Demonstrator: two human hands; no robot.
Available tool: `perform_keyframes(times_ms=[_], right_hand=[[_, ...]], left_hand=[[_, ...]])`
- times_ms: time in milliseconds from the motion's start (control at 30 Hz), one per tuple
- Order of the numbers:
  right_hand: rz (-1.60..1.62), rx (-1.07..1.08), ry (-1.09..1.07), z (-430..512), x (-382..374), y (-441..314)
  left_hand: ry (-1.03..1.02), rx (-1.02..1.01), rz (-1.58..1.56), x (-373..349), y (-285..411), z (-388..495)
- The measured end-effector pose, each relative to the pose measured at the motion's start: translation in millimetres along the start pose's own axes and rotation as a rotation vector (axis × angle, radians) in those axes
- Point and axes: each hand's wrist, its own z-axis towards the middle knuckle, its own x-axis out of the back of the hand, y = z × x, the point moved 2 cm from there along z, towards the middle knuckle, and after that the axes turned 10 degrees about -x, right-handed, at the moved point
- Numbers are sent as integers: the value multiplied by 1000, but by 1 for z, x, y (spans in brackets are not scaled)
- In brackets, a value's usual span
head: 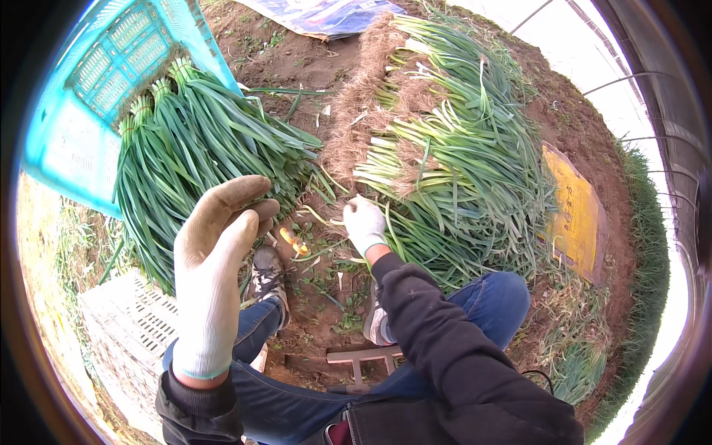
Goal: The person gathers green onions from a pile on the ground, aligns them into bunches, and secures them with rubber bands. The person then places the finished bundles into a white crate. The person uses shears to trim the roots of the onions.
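My left hand (pixel 214 267), in a white knit work glove with a soiled palm, is raised in front of the tied bundles, fingers curved and apart, holding nothing. My right hand (pixel 364 222), gloved too, reaches down to the near left edge of a large heap of loose green leek-like plants (pixel 467 161) with brown roots. Its fingers are bent at the root ends; whether they grip a stalk is not plain. Tied bundles of the same greens (pixel 194 128) lean out of a turquoise plastic crate (pixel 105 67). A yellow-orange object (pixel 293 241) lies on the soil between my feet.
A white slotted crate (pixel 130 322) stands at the lower left. A yellow printed sheet (pixel 575 211) lies right of the heap, and a blue-white sheet (pixel 328 16) beyond it. A low seat frame (pixel 359 356) is between my legs. Greenhouse hoops (pixel 617 83) curve along the right.
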Motion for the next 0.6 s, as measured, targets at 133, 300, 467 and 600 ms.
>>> perform_keyframes(times_ms=[133,300,467,600], right_hand=[[-415,-150,-6,33,33,75],[-301,-25,-10,46,19,101],[-435,128,85,67,7,89],[-530,18,30,70,-11,89]], left_hand=[[-1,88,31,-3,-41,14],[-20,13,141,-3,-50,21],[-17,51,184,-14,-44,22],[-52,-11,243,-13,-55,24]])
